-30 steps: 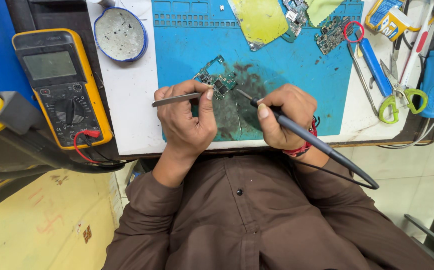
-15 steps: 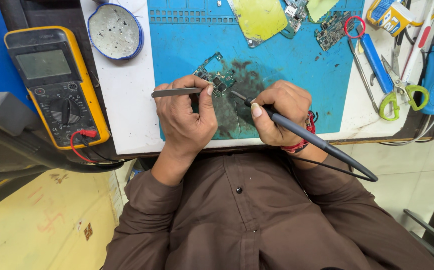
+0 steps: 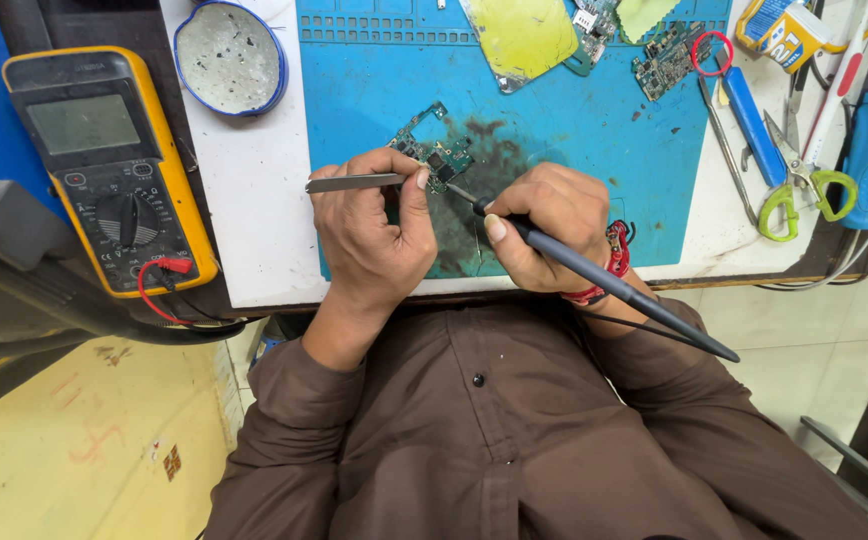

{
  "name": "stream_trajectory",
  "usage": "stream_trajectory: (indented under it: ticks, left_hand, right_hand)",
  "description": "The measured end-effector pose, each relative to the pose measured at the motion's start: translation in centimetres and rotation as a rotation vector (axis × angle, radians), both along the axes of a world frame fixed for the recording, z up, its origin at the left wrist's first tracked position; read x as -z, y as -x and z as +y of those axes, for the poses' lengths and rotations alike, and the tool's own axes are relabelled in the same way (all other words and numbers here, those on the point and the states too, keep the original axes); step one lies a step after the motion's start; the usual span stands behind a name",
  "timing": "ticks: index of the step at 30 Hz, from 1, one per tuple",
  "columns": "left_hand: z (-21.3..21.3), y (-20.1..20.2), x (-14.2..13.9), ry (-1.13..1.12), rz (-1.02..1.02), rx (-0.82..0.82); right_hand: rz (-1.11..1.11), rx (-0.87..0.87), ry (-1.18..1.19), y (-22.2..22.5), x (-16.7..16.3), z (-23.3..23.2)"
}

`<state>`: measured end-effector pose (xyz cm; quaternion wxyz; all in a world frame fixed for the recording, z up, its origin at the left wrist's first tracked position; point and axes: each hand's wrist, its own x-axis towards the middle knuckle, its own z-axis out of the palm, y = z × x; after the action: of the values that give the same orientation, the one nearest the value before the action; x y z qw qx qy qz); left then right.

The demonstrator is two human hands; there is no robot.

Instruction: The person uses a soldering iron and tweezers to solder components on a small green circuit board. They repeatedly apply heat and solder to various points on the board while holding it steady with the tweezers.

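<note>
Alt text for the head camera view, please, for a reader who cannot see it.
The right hand holds a dark soldering iron to a small green circuit board on a blue work mat, while the left hand holds metal tweezers beside it. A yellow multimeter lies at the left.

A white-topped desk [image 3: 254, 240] with a dark wooden front edge spans the upper part of the view, lit evenly and brightly. A blue work mat [image 3: 594, 130] covers its middle. Below the hands and to their right lies a floor of pale beige tiles [image 3: 814, 350]. Below and to their left sits a worn yellow surface [image 3: 64, 450], scuffed with reddish marks.
</note>
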<state>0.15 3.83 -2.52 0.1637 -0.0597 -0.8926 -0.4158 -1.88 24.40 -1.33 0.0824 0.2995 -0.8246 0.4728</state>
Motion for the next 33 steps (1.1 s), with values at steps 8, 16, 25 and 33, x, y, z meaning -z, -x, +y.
stream_trajectory:
  ticks: [8,16,25,33]
  left_hand:
    - [0.02,0.00,-0.03,0.005,-0.003,-0.001]
    - [0.01,-0.05,0.02,0.003,0.004,0.002]
    - [0.05,-0.12,0.08,0.000,-0.010,0.001]
    - [0.06,-0.11,0.08,0.005,-0.002,0.000]
  right_hand:
    - [0.018,-0.035,-0.002,0.17,-0.05,0.02]
    - [0.022,-0.045,-0.019,0.10,-0.07,-0.10]
    - [0.031,-0.036,-0.025,0.05,-0.03,-0.20]
    - [0.072,-0.040,-0.034,0.04,0.17,-0.21]
